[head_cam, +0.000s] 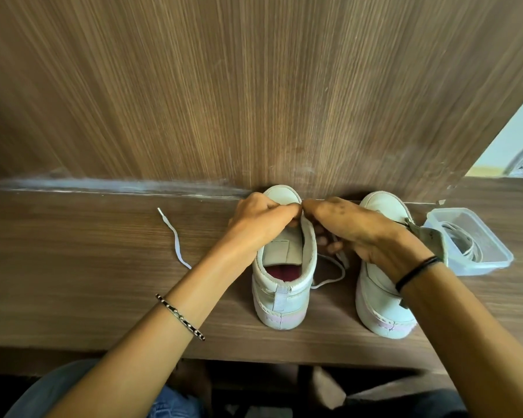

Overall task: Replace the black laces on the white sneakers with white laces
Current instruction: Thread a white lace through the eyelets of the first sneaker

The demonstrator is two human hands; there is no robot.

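Lacing underway, noted left to right.

- Tabletop [88, 267], left part: one white lace [176, 242] end lies slack, tip pointing away, the near part running under the left forearm.
- Left hand [260, 218]: fingers curled over the front of the left sneaker [281, 300], thumb at the edge of the upper. Grip looks clamped on the upper; the eyelets are hidden under it.
- Left sneaker stands heel toward the camera, toe against the back panel. No black lace in view anywhere.
- Right hand [363, 233]: thumb tip meets the left thumb over the sneaker's front, fingers curled underneath. Grip appears pinched on a white strand that drops into a loop [340, 277] between the sneakers (likely the same lace; cannot confirm).
- Right sneaker [381, 303]: unlaced as far as visible, partly under the right wrist.
- Box [495, 254], far right: more white laces [462, 242] coiled inside.

Risks, as judgement:
- A hard pull on the right side could drag the slack left end through, leaving uneven tails.
- Hands hide the eyelets, so a skipped hole or twisted lace is easy to miss.
- The right wrist sits just beside the box; a wide draw could knock it.
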